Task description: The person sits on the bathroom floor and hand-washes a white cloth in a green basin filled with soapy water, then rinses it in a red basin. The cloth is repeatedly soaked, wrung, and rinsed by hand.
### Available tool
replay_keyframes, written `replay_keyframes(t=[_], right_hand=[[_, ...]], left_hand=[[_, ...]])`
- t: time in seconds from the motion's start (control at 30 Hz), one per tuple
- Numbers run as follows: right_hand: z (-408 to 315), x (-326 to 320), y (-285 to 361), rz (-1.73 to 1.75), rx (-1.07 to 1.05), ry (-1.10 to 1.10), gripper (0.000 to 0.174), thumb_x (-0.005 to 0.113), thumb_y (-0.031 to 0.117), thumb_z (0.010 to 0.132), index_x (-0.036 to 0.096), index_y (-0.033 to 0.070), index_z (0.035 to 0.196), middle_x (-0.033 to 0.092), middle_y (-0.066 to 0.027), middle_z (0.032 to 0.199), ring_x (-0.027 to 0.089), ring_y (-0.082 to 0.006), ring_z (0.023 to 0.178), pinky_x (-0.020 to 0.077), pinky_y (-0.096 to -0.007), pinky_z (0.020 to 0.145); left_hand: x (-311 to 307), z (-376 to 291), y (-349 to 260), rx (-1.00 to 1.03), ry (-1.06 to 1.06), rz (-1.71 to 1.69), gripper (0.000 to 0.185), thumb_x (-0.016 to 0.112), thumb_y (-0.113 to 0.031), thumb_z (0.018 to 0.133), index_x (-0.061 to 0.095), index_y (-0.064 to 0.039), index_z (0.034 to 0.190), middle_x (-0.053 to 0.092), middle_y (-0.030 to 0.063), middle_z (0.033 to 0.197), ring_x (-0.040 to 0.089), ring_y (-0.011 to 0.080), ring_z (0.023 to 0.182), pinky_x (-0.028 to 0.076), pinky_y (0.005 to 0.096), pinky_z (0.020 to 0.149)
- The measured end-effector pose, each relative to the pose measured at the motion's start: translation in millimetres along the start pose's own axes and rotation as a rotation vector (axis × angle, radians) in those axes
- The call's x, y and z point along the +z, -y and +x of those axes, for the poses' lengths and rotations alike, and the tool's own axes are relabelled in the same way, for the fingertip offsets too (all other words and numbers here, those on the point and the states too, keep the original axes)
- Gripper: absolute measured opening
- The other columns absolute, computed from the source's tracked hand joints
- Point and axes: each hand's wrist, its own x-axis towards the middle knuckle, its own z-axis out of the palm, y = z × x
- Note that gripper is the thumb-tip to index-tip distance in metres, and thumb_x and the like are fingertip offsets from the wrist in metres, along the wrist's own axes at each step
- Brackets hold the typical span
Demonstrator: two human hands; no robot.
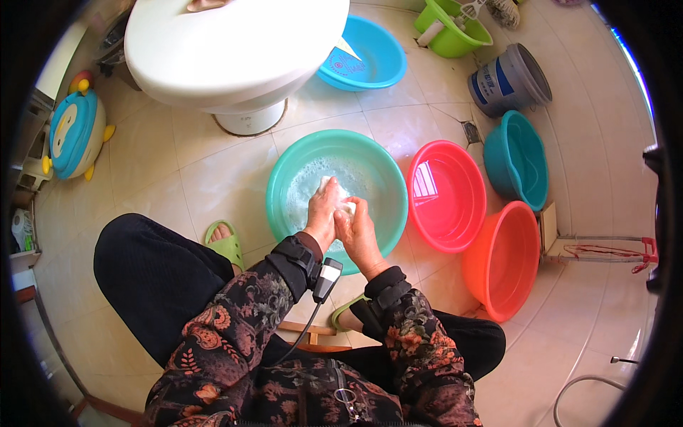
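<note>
A green plastic basin [277,197] stands on the tiled floor before me, with soapy, sudsy water [301,184] inside. Above the water, my left hand [323,211] and my right hand [358,229] are pressed close together. Between them is a wet white cloth [344,196], bunched up and partly hidden by the fingers. Both hands grip it. Wrist bands sit around the cuffs of my floral sleeves.
A pink-red basin [453,213] stands right of the green one, beside orange [499,267] and teal [515,160] basins. Beyond are a blue basin [387,58], a grey bucket [496,82], a green bucket [459,42] and a white pedestal fixture [235,69].
</note>
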Motion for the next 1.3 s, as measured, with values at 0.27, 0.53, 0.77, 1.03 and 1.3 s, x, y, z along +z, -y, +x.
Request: replay_keyframes(t=[0.27,0.53,0.77,1.03,1.3], right_hand=[[37.2,-1.9,-32.8,0.165,0.353,-0.114,0.040,0.047,0.036,0.092,0.060,0.000,0.081,0.061,-0.0151,0.074,0.059,-0.0235,0.067,0.0460,-0.0360,0.061],[36.8,-17.8,-115.6,0.544,0.555,-0.144,0.032,0.054,0.028,0.090,0.051,0.001,0.106,0.061,-0.0092,0.090,0.059,-0.0152,0.075,0.0472,-0.0295,0.063],[22.8,19.1,-156.1,-0.369,0.293,0.029,0.047,0.068,0.015,0.072,0.048,0.006,0.113,0.062,-0.0230,0.085,0.062,-0.0391,0.082,0.0487,-0.0411,0.072],[44.5,-7.1,-107.0,-0.027,0.463,0.076,0.034,0.060,0.010,0.076,0.055,-0.002,0.107,0.062,-0.0107,0.074,0.061,-0.0151,0.064,0.0489,-0.0281,0.056],[11.6,-41.2,-3.8,-0.189,-0.017,0.112,0.026,0.063,0.002,0.073,0.059,0.003,0.099,0.061,-0.0134,0.084,0.061,-0.0231,0.073,0.0485,-0.0322,0.065]], left_hand=[[15.9,-14.5,6.4,0.178,-0.126,0.582,0.033,0.048,-0.032,0.092,0.058,0.000,0.096,0.057,0.0038,0.081,0.053,0.0127,0.076,0.045,0.0291,0.069],[-38.4,10.1,18.2,0.255,-0.218,0.725,0.037,0.058,-0.020,0.088,0.043,-0.002,0.117,0.052,0.0098,0.102,0.052,0.0154,0.088,0.045,0.0273,0.074],[-87.7,27.4,24.9,-0.002,-0.335,0.850,0.049,0.061,-0.025,0.083,0.041,-0.004,0.123,0.051,0.0128,0.107,0.052,0.0215,0.094,0.044,0.0379,0.078],[-61.9,5.8,22.4,-0.694,-0.091,0.574,0.087,0.045,-0.068,0.081,0.029,-0.002,0.135,0.043,0.0229,0.127,0.047,0.0305,0.116,0.020,0.0624,0.100],[-17.3,6.4,1.1,-0.550,0.151,0.214,0.088,0.016,-0.086,0.072,0.040,-0.022,0.128,0.055,0.0031,0.117,0.055,0.0260,0.099,0.030,0.0568,0.084]])
